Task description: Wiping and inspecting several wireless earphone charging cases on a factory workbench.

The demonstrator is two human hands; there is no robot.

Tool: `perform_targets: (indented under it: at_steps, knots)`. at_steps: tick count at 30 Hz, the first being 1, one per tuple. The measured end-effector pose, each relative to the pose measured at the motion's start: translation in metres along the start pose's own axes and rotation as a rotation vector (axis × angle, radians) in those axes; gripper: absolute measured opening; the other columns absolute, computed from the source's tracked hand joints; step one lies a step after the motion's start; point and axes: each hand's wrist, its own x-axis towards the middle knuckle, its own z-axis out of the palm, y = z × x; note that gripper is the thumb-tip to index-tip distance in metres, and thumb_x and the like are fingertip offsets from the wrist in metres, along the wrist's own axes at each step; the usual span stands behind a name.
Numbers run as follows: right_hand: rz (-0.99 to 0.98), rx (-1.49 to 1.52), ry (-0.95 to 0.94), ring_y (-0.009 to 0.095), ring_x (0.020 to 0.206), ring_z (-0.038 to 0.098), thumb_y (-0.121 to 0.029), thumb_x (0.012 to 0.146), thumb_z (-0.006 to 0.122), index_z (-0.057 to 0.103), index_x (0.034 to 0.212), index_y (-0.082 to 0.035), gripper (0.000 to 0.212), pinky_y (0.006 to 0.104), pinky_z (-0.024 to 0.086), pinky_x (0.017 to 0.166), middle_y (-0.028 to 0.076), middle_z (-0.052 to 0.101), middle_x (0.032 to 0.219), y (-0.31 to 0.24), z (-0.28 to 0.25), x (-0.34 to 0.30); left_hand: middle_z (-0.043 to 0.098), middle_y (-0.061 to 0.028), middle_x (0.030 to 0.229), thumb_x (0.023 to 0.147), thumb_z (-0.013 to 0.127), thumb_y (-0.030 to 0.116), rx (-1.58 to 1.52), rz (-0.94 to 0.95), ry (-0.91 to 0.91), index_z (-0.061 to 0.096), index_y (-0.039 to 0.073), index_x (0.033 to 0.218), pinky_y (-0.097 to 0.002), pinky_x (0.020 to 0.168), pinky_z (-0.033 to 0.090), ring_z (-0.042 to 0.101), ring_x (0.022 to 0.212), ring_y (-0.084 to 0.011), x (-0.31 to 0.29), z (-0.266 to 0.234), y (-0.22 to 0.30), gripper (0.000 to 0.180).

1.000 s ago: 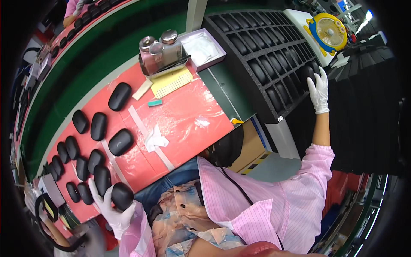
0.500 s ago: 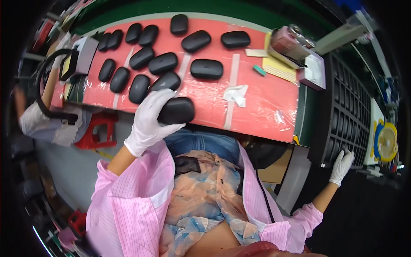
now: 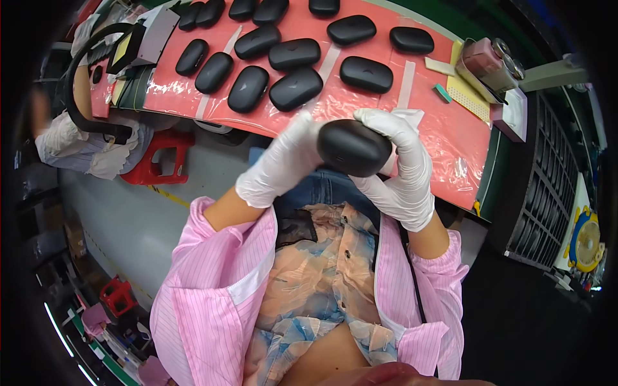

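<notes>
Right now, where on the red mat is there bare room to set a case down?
Right end: the red mat looks bare between the white cloth, the yellow sheet and the near edge, though glare hides some detail. It is crowded left and centre with black cases.

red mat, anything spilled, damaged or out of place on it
No spill or damage stands out on the red mat. The black cases lie at mixed angles rather than in neat rows, and a loose white cloth, partly hidden behind the right hand, looks slightly untidy.
</notes>
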Motion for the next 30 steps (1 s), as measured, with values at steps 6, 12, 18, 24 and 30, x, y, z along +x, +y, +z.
perform_targets:
  at_steps: [6, 12, 18, 24, 30]
  knots:
    - [0.173, -0.051, -0.157, 0.031, 0.115, 0.053, -0.02, 0.072, 0.078, 0.055, 0.129, -0.005, 0.063, 0.0438, 0.034, 0.104, 0.015, 0.056, 0.129, -0.012, -0.003, -0.004, 0.056, -0.0063, 0.117, 0.076, 0.072, 0.008, 0.068, 0.095, 0.34, 0.045, 0.006, 0.127, -0.0356, 0.101, 0.045, 0.055, 0.114, -0.0194, -0.004, 0.006, -0.014, 0.058]
    - [0.526, 0.34, 0.026, 0.023, 0.118, 0.051, -0.021, 0.089, 0.061, 0.059, 0.124, 0.001, 0.041, 0.0356, 0.034, 0.106, 0.013, 0.057, 0.124, -0.01, 0.004, -0.015, 0.06, -0.0033, 0.109, 0.071, 0.082, 0.007, 0.339, 0.133, 0.386, 0.05, 0.004, 0.121, -0.0286, 0.089, 0.051, 0.06, 0.102, -0.0135, -0.001, 0.006, -0.012, 0.06]
    - [0.429, 0.345, 0.023, 0.024, 0.114, 0.054, -0.016, 0.087, 0.065, 0.057, 0.131, -0.003, 0.046, 0.0337, 0.039, 0.101, 0.013, 0.057, 0.121, -0.005, 0.009, -0.029, 0.061, -0.0043, 0.111, 0.069, 0.082, -0.002, 0.342, 0.146, 0.334, 0.053, 0.002, 0.12, -0.0296, 0.088, 0.053, 0.061, 0.101, -0.0144, 0.003, 0.01, -0.013, 0.06]
    - [0.415, 0.081, 0.267, 0.022, 0.105, 0.057, -0.009, 0.079, 0.067, 0.054, 0.128, -0.002, 0.052, 0.0347, 0.043, 0.095, 0.011, 0.06, 0.114, -0.002, -0.013, -0.032, 0.065, -0.0063, 0.102, 0.071, 0.081, 0.003, 0.364, 0.052, 0.365, 0.053, -0.001, 0.119, -0.0247, 0.076, 0.056, 0.065, 0.09, -0.0126, 0.01, 0.013, -0.019, 0.056]
    - [0.151, -0.058, 0.163, 0.024, 0.081, 0.061, -0.007, 0.072, 0.075, 0.069, 0.082, -0.008, 0.012, 0.0353, 0.048, 0.073, 0.005, 0.063, 0.083, 0.003, -0.009, -0.038, 0.061, -0.0078, 0.113, 0.067, 0.08, 0.002, 0.527, 0.089, 0.339, 0.051, 0.0, 0.124, -0.0305, 0.092, 0.05, 0.06, 0.104, -0.0168, 0.011, 0.013, -0.029, 0.064]
